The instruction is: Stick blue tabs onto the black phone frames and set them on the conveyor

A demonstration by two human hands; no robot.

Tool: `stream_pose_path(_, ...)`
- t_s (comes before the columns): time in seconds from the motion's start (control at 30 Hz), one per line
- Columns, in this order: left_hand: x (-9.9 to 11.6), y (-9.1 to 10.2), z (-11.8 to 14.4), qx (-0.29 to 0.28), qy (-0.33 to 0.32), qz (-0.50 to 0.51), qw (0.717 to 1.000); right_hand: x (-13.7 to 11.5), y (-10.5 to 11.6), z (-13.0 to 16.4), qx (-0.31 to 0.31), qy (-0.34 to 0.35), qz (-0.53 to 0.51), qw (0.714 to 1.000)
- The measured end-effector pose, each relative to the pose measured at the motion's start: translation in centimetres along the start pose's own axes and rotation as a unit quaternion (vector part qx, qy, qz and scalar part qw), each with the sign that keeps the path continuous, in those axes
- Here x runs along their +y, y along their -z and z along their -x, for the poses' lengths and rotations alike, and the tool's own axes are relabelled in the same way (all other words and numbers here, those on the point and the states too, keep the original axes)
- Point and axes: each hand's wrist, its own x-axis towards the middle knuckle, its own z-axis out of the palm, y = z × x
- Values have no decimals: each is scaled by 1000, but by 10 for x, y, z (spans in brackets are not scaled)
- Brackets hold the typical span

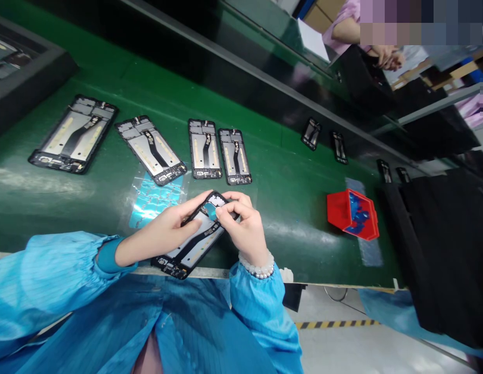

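Head view. A phone frame (194,240) lies slanted across the near edge of the green table (288,187), its lower end overhanging the edge and its upper end raised toward the middle of the table. The frame is a long black rectangle with rounded corners; its inner face is a pale silvery plate crossed lengthwise by a dark ribbon strip, with small dark components crowded at the lower end and a small teal patch (210,210) near the upper end.

The left hand (167,231) holds the frame from the left side, its fingers (194,208) curled over the upper left edge and closed on it. The right hand (245,228) holds the upper right corner, its fingers (227,210) bent and pinched at the teal patch; whether they grip the patch or only press on it cannot be told. A bead bracelet (259,267) circles the right wrist, and both arms wear blue sleeves.

Just left of the hands a clear sheet of teal stickers (155,200) lies flat on the table. Beyond it four similar frames (204,149) lie face up in a loose row. A red bin (352,214) with blue pieces inside stands well apart to the right. Another person's hands (389,56) show at the far side.
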Motion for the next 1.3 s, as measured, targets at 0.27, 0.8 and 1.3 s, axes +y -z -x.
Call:
stream_pose_path(0.27,-2,0,0,-9,3,-2,1000,0,0,0,2,2,7,1000)
stream_pose_path(0.8,5,-2,0,-34,14,51,998,0,0,0,3,22,33,999)
stream_pose_path(1.3,28,-7,-3,30,14,-79,996,-6,0,7,10,69,65,995)
